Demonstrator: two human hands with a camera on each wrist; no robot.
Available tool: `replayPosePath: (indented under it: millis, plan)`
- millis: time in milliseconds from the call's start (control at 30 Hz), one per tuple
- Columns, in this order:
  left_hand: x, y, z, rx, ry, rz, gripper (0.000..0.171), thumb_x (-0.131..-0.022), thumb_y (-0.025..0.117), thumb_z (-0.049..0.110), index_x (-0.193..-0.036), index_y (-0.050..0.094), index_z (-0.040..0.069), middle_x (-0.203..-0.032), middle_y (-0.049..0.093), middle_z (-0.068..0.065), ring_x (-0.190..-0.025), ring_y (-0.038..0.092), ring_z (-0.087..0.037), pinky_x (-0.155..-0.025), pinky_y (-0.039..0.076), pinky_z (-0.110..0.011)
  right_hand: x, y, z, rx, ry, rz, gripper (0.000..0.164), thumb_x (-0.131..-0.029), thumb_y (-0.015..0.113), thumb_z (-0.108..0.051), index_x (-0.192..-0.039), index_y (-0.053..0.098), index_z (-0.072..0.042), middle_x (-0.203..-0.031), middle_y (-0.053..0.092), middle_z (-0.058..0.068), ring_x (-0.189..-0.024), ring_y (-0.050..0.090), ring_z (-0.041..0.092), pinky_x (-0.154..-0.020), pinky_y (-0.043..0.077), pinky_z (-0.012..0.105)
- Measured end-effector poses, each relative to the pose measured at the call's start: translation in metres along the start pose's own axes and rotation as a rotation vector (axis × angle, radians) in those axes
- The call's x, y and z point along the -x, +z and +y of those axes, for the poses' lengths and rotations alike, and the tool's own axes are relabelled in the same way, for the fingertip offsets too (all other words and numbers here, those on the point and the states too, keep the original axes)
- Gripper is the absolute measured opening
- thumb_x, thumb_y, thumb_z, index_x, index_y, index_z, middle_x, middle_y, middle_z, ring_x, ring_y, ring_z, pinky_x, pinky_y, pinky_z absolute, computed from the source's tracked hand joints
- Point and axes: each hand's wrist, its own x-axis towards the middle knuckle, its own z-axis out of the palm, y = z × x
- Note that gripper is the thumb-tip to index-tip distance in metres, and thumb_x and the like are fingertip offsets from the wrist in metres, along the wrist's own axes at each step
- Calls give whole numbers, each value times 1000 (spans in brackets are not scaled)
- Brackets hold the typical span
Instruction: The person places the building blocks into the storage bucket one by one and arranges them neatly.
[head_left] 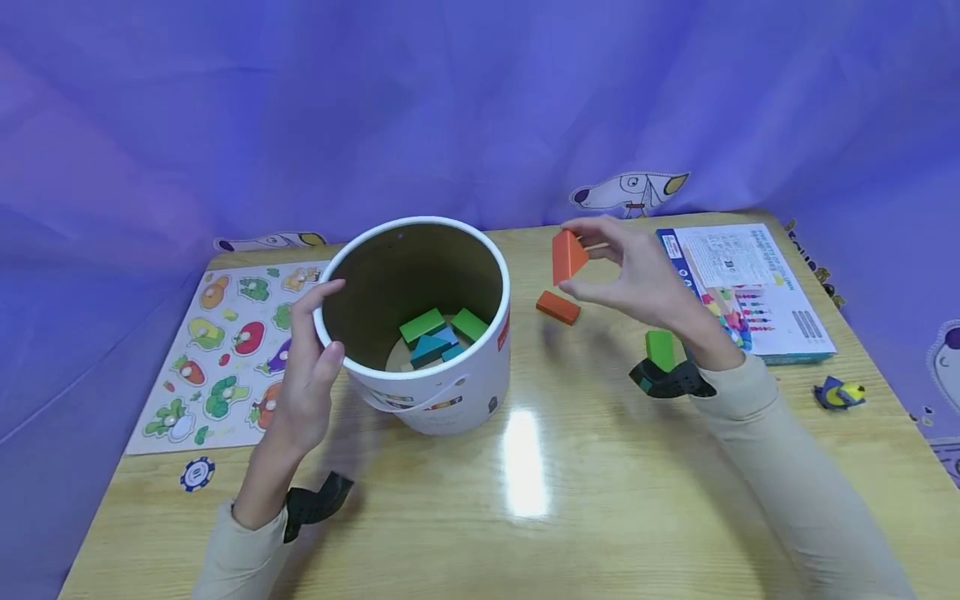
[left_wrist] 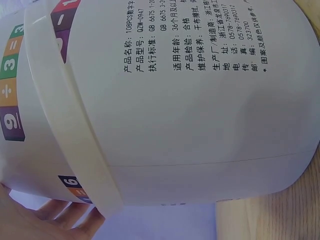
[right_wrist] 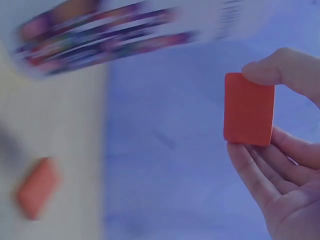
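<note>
A white bucket (head_left: 442,408) stands on the table, with several green and blue blocks (head_left: 429,348) on its floor. My left hand (head_left: 306,379) grips the bucket's left rim, thumb and fingertips at the edge. In the left wrist view, the fingers (left_wrist: 67,215) lie beside the white carrying strap. Right of the bucket, my right hand (head_left: 637,271) pinches an orange triangular block (head_left: 567,257) above the table. In the right wrist view, the thumb is on one end of the block (right_wrist: 249,111), fingers on the other. Beneath it lies another orange block (head_left: 558,307).
A vegetable puzzle board (head_left: 225,350) lies at the left, a poker chip (head_left: 198,474) near its front edge. At the right are a printed box (head_left: 757,283), a green block (head_left: 660,350) under the right wrist, and a small blue-and-yellow toy (head_left: 838,393). A purple curtain (head_left: 480,108) hangs behind.
</note>
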Motion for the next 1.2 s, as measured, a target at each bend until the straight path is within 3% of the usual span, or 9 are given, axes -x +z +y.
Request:
replayPosePath:
  millis: [167,300,467,667,900,1200]
  plan:
    - [4,5,-3,-6,-15,-6,59,-93,42,21,-150,25,21,-155,23,-1,-138,28,-35,-99,46,-21,-9,-13,-45,-19,-169,11,61,-73,81,1,-129,58,-4,-122,63,5,-101,62,9,-94,49,18]
    - [8,11,-8,-27,-15,-7,59,-94,43,23,-150,25,20,-155,24,-1,-137,29,-33,-98,46,-19,-20,-7,-70,2,-247,-72,59,-74,81,-5,-129,59,-6,-120,64,3,-103,62,11,-95,50,22]
    - [10,18,-13,-21,-22,-5,59,-93,43,19,-150,25,21,-155,25,-1,-138,31,-33,-97,47,-21,-32,7,-86,31,-284,-203,58,-75,82,-13,-129,59,-8,-117,64,-1,-104,61,9,-98,50,25]
    - [14,26,-17,-24,-25,-28,59,-93,41,17,-150,25,20,-155,24,-4,-137,31,-38,-97,49,-29,-30,18,-85,100,-255,-307,59,-76,82,-21,-129,59,-9,-119,63,-4,-106,63,8,-100,49,29]
    - [14,38,-21,-49,-20,-41,59,-93,43,21,-150,25,24,-156,24,-6,-139,29,-36,-100,40,-67,-21,17,-76,81,-213,-349,57,-78,79,-17,-130,58,-11,-121,63,-4,-108,63,10,-102,48,33]
    - [3,48,-24,-61,16,-58,58,-95,43,22,-150,25,26,-156,25,-5,-137,32,-35,-99,41,-66,-16,-6,-65,15,-236,-290,55,-81,78,-12,-131,58,-14,-122,63,-2,-109,64,14,-99,48,25]
